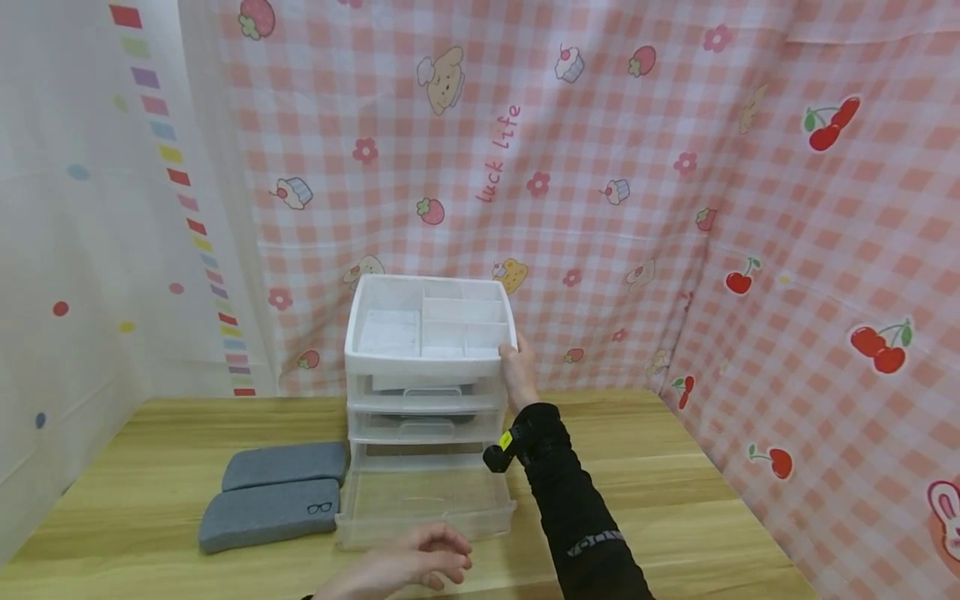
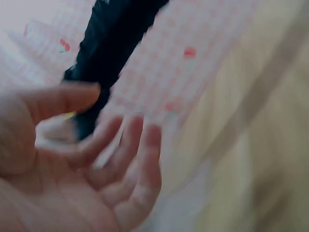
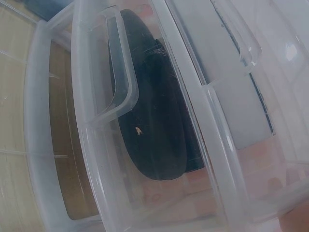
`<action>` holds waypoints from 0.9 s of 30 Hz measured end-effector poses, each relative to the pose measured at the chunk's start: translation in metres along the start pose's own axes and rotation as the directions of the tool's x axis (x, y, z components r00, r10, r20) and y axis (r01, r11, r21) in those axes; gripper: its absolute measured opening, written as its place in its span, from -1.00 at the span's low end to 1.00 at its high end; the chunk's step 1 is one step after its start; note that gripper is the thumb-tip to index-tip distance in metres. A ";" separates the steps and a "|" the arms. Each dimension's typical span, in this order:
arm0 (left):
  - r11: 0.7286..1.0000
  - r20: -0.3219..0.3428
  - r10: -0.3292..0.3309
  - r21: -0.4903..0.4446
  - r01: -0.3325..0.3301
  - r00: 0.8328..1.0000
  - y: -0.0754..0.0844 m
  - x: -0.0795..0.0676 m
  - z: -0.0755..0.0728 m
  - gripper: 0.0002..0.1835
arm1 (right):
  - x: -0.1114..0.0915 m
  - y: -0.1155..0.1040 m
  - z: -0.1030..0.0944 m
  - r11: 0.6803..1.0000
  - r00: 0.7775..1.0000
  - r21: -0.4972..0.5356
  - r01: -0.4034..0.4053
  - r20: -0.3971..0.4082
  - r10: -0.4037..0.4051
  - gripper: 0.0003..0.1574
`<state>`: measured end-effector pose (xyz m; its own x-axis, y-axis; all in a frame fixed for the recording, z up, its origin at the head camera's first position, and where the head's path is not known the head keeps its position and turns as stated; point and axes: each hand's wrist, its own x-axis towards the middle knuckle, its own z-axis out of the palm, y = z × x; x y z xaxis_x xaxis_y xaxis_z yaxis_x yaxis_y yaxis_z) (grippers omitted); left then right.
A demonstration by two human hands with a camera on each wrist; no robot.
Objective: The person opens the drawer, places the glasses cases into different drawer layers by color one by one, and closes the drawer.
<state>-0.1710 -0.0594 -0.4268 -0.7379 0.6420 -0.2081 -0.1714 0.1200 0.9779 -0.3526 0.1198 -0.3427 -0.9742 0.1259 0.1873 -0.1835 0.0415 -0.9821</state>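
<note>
A white plastic storage drawer unit (image 1: pixel 431 365) with a divided top tray stands on the table. Its clear bottom drawer (image 1: pixel 491 523) is pulled out towards me; the two drawers above are in. My right hand (image 1: pixel 519 373) grips the unit's upper right edge, thumb at the front corner of the rim. In front of the bottom drawer, my left hand (image 1: pixel 420 557) hovers with nothing in it, its fingers loosely bent, as the left wrist view also shows. Through the middle drawer's front, a dark rounded case (image 3: pixel 152 111) is visible in the right wrist view.
Two grey glasses cases, a rear one (image 1: pixel 285 465) and a front one (image 1: pixel 270 517) with a glasses print, lie left of the unit on the wooden table (image 1: pixel 660 492). A pink checked curtain (image 1: pixel 465 167) hangs behind. The upper drawer contains a flat white item (image 3: pixel 241 111).
</note>
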 end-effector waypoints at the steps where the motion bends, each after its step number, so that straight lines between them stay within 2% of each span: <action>1: 0.994 -0.007 0.060 0.087 -0.059 0.998 0.004 -0.004 -0.004 -0.63 | 0.000 0.000 0.000 1.000 1.000 0.000 -0.004 0.003 0.004 -0.29; 3: 0.959 -0.031 0.168 0.236 -0.156 0.985 0.013 -0.011 -0.015 -0.65 | -0.001 0.000 0.000 1.000 1.000 -0.005 -0.011 0.004 0.011 -0.30; 5: 0.905 -0.069 0.257 0.367 -0.214 0.964 0.022 -0.020 -0.027 -0.65 | -0.001 0.001 0.000 1.000 1.000 -0.006 -0.017 0.003 0.017 -0.31; 7: 0.831 -0.086 0.346 0.490 -0.263 0.934 0.028 -0.030 -0.040 -0.62 | -0.001 0.001 0.000 1.000 1.000 -0.005 -0.021 0.002 0.021 -0.31; 9: 0.758 -0.110 0.406 0.596 -0.267 0.907 0.034 -0.041 -0.053 -0.60 | -0.001 0.001 0.001 1.000 1.000 -0.002 -0.019 0.003 0.019 -0.31; 10: 0.710 -0.126 0.436 0.657 -0.254 0.891 0.036 -0.046 -0.059 -0.59 | -0.001 0.000 0.001 1.000 1.000 0.000 -0.017 0.006 0.017 -0.31; 12: 0.606 -0.165 0.487 0.771 -0.196 0.858 0.037 -0.056 -0.071 -0.57 | -0.001 0.000 0.001 1.000 1.000 0.006 -0.011 0.011 0.011 -0.30; 15: 0.504 -0.274 0.487 0.864 -0.011 0.830 0.034 -0.067 -0.087 -0.54 | -0.002 -0.001 0.000 1.000 1.000 0.004 -0.006 0.012 0.005 -0.29; 17: 0.459 -0.345 0.448 0.880 0.119 0.825 0.028 -0.071 -0.097 -0.50 | -0.002 -0.001 0.000 1.000 1.000 -0.001 -0.003 0.012 0.003 -0.28; 19: 0.429 -0.396 0.393 0.877 0.215 0.830 0.020 -0.074 -0.106 -0.45 | -0.002 -0.001 0.000 1.000 1.000 -0.006 -0.003 0.010 0.003 -0.29; 22: 0.362 -0.424 0.347 0.883 0.298 0.836 0.007 -0.075 -0.118 -0.37 | -0.001 0.000 0.000 1.000 1.000 -0.006 -0.004 0.012 0.004 -0.29; 24: 0.317 -0.429 0.339 0.890 0.327 0.837 -0.001 -0.074 -0.124 -0.32 | -0.001 0.001 0.000 1.000 1.000 -0.003 -0.009 0.012 0.009 -0.29; 25: 0.300 -0.434 0.333 0.891 0.342 0.837 -0.004 -0.073 -0.127 -0.30 | -0.001 0.001 0.000 1.000 1.000 -0.001 -0.012 0.013 0.012 -0.29; 27: 0.284 -0.448 0.332 0.887 0.365 0.830 -0.011 -0.072 -0.131 -0.27 | -0.001 0.002 0.000 1.000 1.000 0.004 -0.013 0.021 0.013 -0.29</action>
<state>-0.2011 -0.2064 -0.4254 -0.9620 0.2331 0.1418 0.2603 0.9400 0.2204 -0.3517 0.1201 -0.3450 -0.9790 0.1055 0.1742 -0.1713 0.0362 -0.9846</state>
